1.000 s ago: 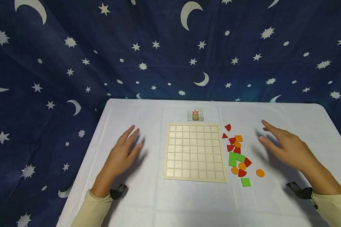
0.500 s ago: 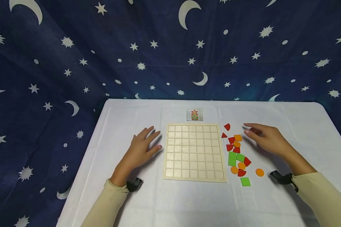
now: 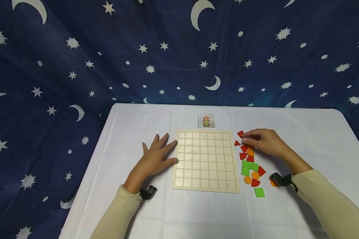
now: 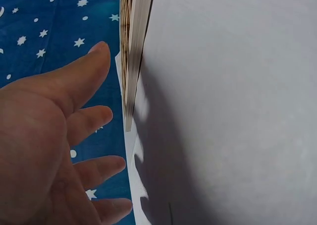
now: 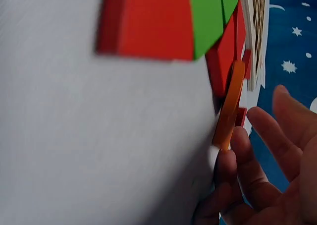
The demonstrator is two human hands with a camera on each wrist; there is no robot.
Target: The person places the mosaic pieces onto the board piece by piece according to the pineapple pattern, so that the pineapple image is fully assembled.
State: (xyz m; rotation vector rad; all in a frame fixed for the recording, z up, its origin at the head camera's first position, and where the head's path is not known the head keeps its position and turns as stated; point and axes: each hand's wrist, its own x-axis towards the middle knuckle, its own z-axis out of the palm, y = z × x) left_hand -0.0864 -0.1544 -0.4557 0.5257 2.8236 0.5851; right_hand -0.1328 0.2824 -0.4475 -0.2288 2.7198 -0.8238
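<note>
A pale wooden grid board [image 3: 205, 161] lies in the middle of the table. My left hand [image 3: 155, 159] is at its left edge with fingers spread; the index finger and thumb reach the rim in the head view, but contact is unclear. My right hand [image 3: 264, 142] hovers over the upper part of the loose pieces, index fingertip at a red quarter-circle piece [image 3: 239, 133]. A gap shows between thumb and fingers [image 5: 265, 128] in the right wrist view. Just left of the thumb lies a red triangle [image 3: 237, 143]. The hand partly covers an orange square [image 3: 251, 148].
A small card [image 3: 206, 120] with a grid picture lies behind the board. Several red, orange and green pieces, such as a green square [image 3: 259, 192], spread along the board's right side. White cloth covers the table [image 3: 197, 215]; a blue starry curtain [image 3: 179, 59] stands behind.
My right hand has moved left from the table's right side to the loose pieces. My left hand has moved right to the board's left edge. The board and pieces stay in place.
</note>
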